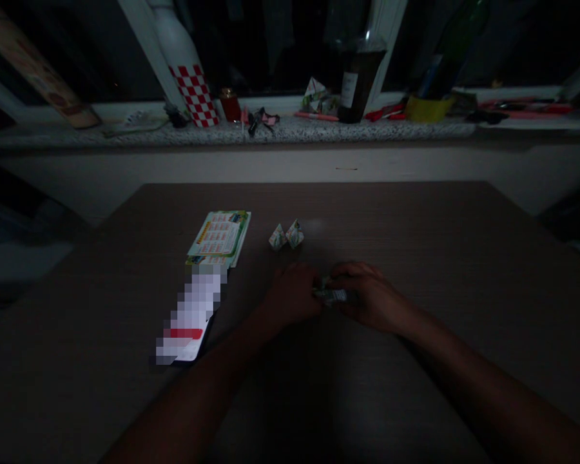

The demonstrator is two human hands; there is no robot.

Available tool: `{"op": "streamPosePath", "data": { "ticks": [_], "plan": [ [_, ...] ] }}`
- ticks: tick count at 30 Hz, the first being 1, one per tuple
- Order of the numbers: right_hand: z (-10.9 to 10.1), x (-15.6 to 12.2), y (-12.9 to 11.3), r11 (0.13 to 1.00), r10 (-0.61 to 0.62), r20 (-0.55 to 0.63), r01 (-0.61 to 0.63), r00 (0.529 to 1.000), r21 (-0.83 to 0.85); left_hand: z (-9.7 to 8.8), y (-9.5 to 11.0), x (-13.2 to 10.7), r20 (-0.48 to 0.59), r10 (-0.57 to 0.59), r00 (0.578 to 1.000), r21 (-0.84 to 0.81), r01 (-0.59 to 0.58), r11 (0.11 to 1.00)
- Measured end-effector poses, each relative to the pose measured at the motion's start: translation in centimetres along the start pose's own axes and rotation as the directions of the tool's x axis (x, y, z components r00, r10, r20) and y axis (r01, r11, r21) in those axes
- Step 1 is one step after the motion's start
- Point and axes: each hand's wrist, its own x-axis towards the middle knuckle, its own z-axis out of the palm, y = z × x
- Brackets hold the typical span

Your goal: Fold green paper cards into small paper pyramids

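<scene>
In the dim head view, my left hand [294,293] and my right hand [367,290] meet over the middle of the table. Between them is a small folded piece of printed paper [334,296], held at its left end by my left fingers and at its right end by my right fingers. Shadow and fingers hide part of its shape. Just beyond my left hand stand two small pointed folded-paper pieces, a left one [278,238] and a right one [294,234], side by side.
Left of my hands, a stack of printed cards [217,233] lies on the wooden table [415,225]. A lit phone [188,351] sits nearer me, against the stack. Along the granite windowsill [290,134] stand a red-checked bottle [193,90], a dark cup [360,84] and a yellow container [428,108].
</scene>
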Motion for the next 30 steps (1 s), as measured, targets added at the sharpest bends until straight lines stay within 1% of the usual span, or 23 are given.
{"op": "streamPosePath", "data": {
  "ticks": [9, 14, 16, 17, 19, 21, 25, 30],
  "plan": [
    [0.0, 0.0, 0.0, 1.0, -0.006, -0.01, 0.006, 1.0, -0.007, -0.6, -1.6, 0.7, 0.037, 0.018, 0.999, -0.233, -0.008, 0.972],
    [-0.1, -0.1, -0.1, 1.0, -0.023, -0.011, 0.023, 1.0, -0.013, -0.6, -2.4, 0.7, 0.024, 0.05, 0.998, -0.299, -0.041, 0.953],
    [-0.3, -0.2, -0.1, 0.999, -0.038, -0.007, 0.038, 0.999, -0.006, -0.5, -2.5, 0.2, -0.015, 0.084, 0.996, -0.284, -0.085, 0.955],
    [-0.4, -0.3, -0.2, 0.999, -0.047, -0.004, 0.047, 0.999, -0.001, -0.4, -2.5, -0.1, -0.05, 0.104, 0.993, -0.268, -0.114, 0.957],
    [-0.5, -0.4, -0.3, 0.998, -0.058, 0.001, 0.058, 0.998, 0.011, -0.2, -2.5, -0.8, -0.124, 0.157, 0.98, -0.228, -0.182, 0.956],
    [-0.6, -0.5, -0.4, 0.998, -0.064, 0.009, 0.064, 0.998, 0.016, -0.1, -2.4, -1.5, -0.162, 0.224, 0.961, -0.191, -0.254, 0.948],
    [-0.6, -0.4, -0.6, 0.994, -0.109, -0.012, 0.109, 0.994, 0.019, 0.1, -2.1, -2.0, -0.154, 0.316, 0.936, -0.112, -0.334, 0.936],
    [-0.5, -0.3, -0.4, 0.982, -0.176, -0.099, 0.182, 0.979, 0.054, 0.1, -2.0, -1.6, -0.162, 0.364, 0.917, 0.012, -0.367, 0.93]
  ]
}}
